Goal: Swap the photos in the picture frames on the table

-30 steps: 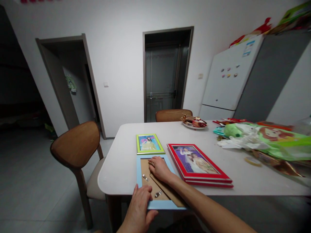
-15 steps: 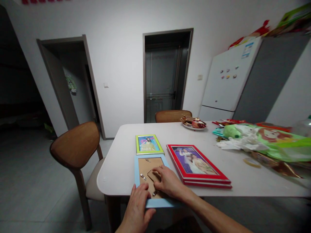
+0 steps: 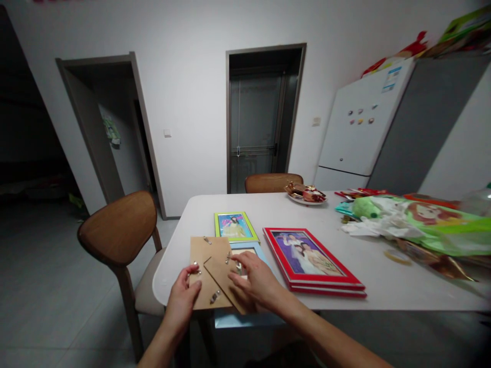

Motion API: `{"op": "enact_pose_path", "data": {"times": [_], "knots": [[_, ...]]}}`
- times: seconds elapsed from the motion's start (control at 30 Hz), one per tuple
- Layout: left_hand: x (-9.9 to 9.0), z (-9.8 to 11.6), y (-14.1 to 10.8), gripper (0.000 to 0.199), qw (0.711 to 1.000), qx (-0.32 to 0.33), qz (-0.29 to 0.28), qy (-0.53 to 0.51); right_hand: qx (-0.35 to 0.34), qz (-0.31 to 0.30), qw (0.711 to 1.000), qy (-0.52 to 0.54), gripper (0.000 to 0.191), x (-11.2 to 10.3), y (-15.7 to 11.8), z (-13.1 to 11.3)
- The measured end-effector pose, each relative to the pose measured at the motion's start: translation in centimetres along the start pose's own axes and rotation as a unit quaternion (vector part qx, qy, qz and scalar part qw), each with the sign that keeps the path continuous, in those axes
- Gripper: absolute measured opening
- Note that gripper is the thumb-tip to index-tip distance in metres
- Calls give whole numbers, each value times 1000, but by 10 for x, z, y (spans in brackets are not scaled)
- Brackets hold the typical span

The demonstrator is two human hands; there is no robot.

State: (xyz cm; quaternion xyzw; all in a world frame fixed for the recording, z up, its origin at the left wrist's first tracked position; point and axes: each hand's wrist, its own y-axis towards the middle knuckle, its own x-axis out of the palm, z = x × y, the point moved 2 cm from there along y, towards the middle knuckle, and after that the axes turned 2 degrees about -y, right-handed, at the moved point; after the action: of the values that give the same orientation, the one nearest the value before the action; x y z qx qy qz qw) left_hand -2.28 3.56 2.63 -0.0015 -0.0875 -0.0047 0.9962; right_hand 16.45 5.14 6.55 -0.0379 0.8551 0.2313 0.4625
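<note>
A brown picture-frame backing board [image 3: 205, 250] with small metal clips and a hinged stand flap is raised and shifted left over the light blue photo frame [image 3: 249, 321]. My left hand [image 3: 183, 291] pinches the board's left edge between thumb and fingers. At its right side, my right hand [image 3: 255, 278] has thumb and fingers closed on the edge, above the blue frame. Part of the frame's opening shows between board and right hand. Just beyond lies a green-edged photo frame [image 3: 251, 232], picture side up. To the right are two stacked red photo frames [image 3: 322, 281].
The white table [image 3: 174, 276] has a rounded left corner. A plate [image 3: 307, 201] with wrapped items stands at the back. Bags and crumpled tissue [image 3: 387, 225] cover the right side, near a roll of tape [image 3: 398, 257]. A wooden chair [image 3: 118, 230] is at the left.
The backing board has come out of the blue frame and moved left. My left hand has gone from the frame's lower left to the board's left edge; my right hand has shifted slightly.
</note>
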Motion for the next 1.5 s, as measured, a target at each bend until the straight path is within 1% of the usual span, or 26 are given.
{"op": "enact_pose_path", "data": {"times": [0.1,0.17,0.23,0.3,0.37,0.47,0.5,0.53,0.6,0.63,0.67,0.7,0.77,0.83,0.87,0.9,0.97,1.0,1.03,1.07,1.17,1.23,1.27,1.33,1.43,1.5], "knots": [[-35,4,5,40,999,-31,16,6,39,3,997,-68,33,-1,-4,27],[-56,4,7,39,999,-42,20,18,79,-16,989,-120,36,2,-9,48],[-70,2,10,38,998,-44,19,50,106,-41,981,-157,38,5,-13,63],[-79,-1,13,38,992,-34,29,118,121,-59,975,-179,40,8,-16,70],[-85,-3,16,38,980,-18,51,191,136,-68,970,-190,44,9,-16,71],[-90,-5,19,37,963,9,83,256,152,-88,966,-191,46,7,-11,69],[-91,-4,20,36,952,25,94,290,154,-95,965,-191,46,6,-10,68],[-90,-3,19,34,934,45,107,336,157,-100,964,-192,47,5,-9,69],[-85,-1,17,33,887,94,127,434,165,-101,963,-190,51,4,-6,70],[-80,0,15,32,868,118,131,465,171,-95,963,-184,53,3,-6,72],[-72,1,13,33,859,139,129,476,179,-85,965,-173,55,2,-5,73],[-63,1,9,34,857,159,123,475,184,-70,968,-155,58,1,-4,75],[-39,0,1,35,866,189,95,454,196,-26,976,-93,61,-3,-2,76],[-11,-1,-9,35,878,205,41,430,215,9,976,16,63,-8,-1,75],[2,-2,-14,36,885,209,16,416,228,15,969,89,63,-11,-1,73],[15,-2,-18,36,890,212,-4,403,242,11,956,168,64,-13,-1,69],[38,-2,-25,39,894,215,-40,390,262,-7,913,312,67,-17,-2,58],[48,-1,-28,41,894,219,-54,387,262,-11,893,366,69,-19,-3,51],[56,-1,-29,44,892,225,-66,386,254,-10,879,404,70,-21,-4,44],[63,1,-30,46,889,235,-75,386,239,-6,871,430,72,-23,-5,38],[79,6,-30,47,868,287,-88,395,197,-3,867,458,73,-26,-6,27],[83,11,-29,46,852,324,-86,403,200,-9,874,442,77,-25,-6,29],[83,14,-29,46,848,336,-76,403,212,-12,882,422,78,-24,-6,34],[74,20,-27,45,856,333,-30,395,231,-22,905,357,77,-21,-6,45],[47,25,-23,40,881,277,82,375,220,-28,957,189,68,-17,-6,63],[24,23,-21,41,894,223,138,364,189,-23,979,67,60,-11,-8,70]]}}
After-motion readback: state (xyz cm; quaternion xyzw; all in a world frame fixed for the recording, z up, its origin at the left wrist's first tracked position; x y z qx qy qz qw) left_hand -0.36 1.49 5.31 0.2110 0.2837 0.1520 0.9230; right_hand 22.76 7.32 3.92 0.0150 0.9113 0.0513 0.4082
